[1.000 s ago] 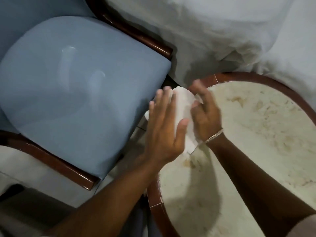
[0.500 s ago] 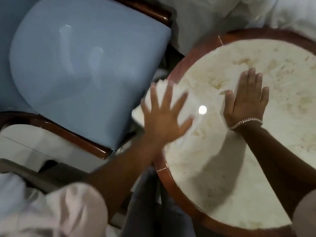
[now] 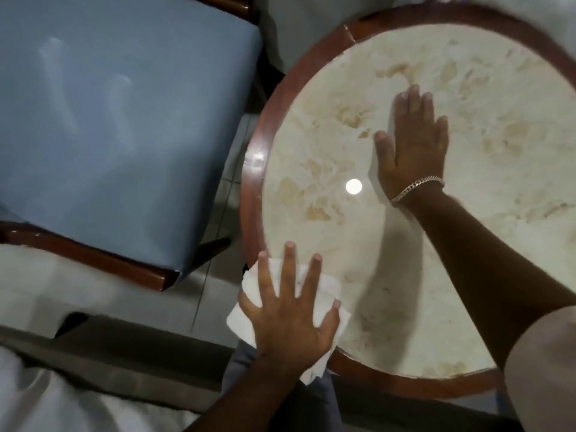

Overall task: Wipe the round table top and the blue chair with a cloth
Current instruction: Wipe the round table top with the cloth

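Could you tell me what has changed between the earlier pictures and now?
The right hand let go of the cloth and now lies flat on the table top. The left hand, fingers spread, slid the cloth along the table's edge toward the person. The blue chair stayed put, untouched.

Both hands are bare, with no gloves or rings visible. The right hand (image 3: 411, 151) has a silver chain bracelet (image 3: 417, 188) at the wrist and a pale short sleeve (image 3: 542, 363) on the upper arm. The left hand (image 3: 290, 319) and forearm are uncovered.
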A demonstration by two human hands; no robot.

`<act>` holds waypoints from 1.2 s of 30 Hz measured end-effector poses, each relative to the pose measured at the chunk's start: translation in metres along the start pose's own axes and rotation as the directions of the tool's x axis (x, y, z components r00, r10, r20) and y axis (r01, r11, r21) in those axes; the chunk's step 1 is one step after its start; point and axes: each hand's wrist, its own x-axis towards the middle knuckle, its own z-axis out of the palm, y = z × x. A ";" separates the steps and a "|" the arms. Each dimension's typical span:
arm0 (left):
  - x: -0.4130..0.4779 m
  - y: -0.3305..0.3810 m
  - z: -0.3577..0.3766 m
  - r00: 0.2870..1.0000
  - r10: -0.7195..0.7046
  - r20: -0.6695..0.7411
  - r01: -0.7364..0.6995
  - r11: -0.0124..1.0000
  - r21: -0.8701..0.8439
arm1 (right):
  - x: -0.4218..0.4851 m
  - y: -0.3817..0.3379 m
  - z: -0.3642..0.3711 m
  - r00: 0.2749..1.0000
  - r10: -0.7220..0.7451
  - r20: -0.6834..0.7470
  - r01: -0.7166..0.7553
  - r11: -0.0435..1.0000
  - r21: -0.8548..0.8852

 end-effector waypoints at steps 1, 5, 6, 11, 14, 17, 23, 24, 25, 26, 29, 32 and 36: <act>0.000 -0.001 0.000 1.000 -0.004 -0.001 0.004 1.000 -0.027 | -0.008 0.003 0.001 1.000 0.008 0.001 -0.008 0.999 0.040; 0.007 -0.010 -0.003 0.990 -0.097 -0.105 0.080 0.985 -0.155 | -0.078 -0.003 -0.002 0.998 0.039 0.055 -0.052 0.960 0.275; 0.009 -0.010 -0.004 0.985 -0.101 -0.137 0.079 0.984 -0.157 | -0.103 -0.009 -0.003 0.996 0.046 0.075 -0.068 0.941 0.332; 0.061 0.015 -0.027 0.955 -0.135 -0.266 0.070 0.968 -0.242 | -0.201 -0.047 -0.015 0.973 0.211 -0.091 -0.133 0.839 0.528; 0.112 0.066 -0.048 0.958 -0.202 -0.203 0.095 0.892 -0.441 | -0.211 -0.076 -0.016 0.959 0.271 -0.084 -0.172 0.791 0.586; 0.154 0.106 -0.077 0.981 -0.182 -0.059 0.081 0.671 -0.737 | -0.184 -0.081 -0.015 0.907 0.411 -0.091 -0.319 0.812 0.489; 0.209 0.059 -0.094 0.933 -0.077 -0.352 -0.240 0.597 -0.766 | -0.071 -0.062 -0.021 0.924 0.380 0.048 -0.383 0.917 0.108; 0.218 0.044 -0.084 0.909 0.018 -0.416 -0.319 0.674 -0.667 | -0.051 -0.054 -0.021 0.944 0.326 0.048 -0.328 0.943 0.049; 0.225 0.030 -0.076 0.901 0.122 -0.417 -0.369 0.720 -0.587 | -0.029 -0.041 -0.023 0.945 0.325 0.030 -0.326 0.945 0.020; 0.231 0.017 -0.069 0.898 0.231 -0.376 -0.407 0.762 -0.504 | -0.007 -0.025 -0.027 0.931 0.364 0.003 -0.364 0.931 0.013; 0.236 -0.001 -0.053 0.843 0.496 -0.207 -0.526 0.841 -0.125 | 0.040 0.038 -0.052 0.843 0.537 -0.017 -0.538 0.843 -0.001; 0.233 0.003 -0.053 0.854 0.497 -0.154 -0.502 0.865 0.004 | 0.045 0.090 -0.077 0.831 0.556 0.008 -0.553 0.828 -0.096; 0.234 0.004 -0.054 0.865 0.484 -0.131 -0.481 0.875 0.056 | 0.033 0.104 -0.085 0.893 0.401 0.203 -0.408 0.913 -0.004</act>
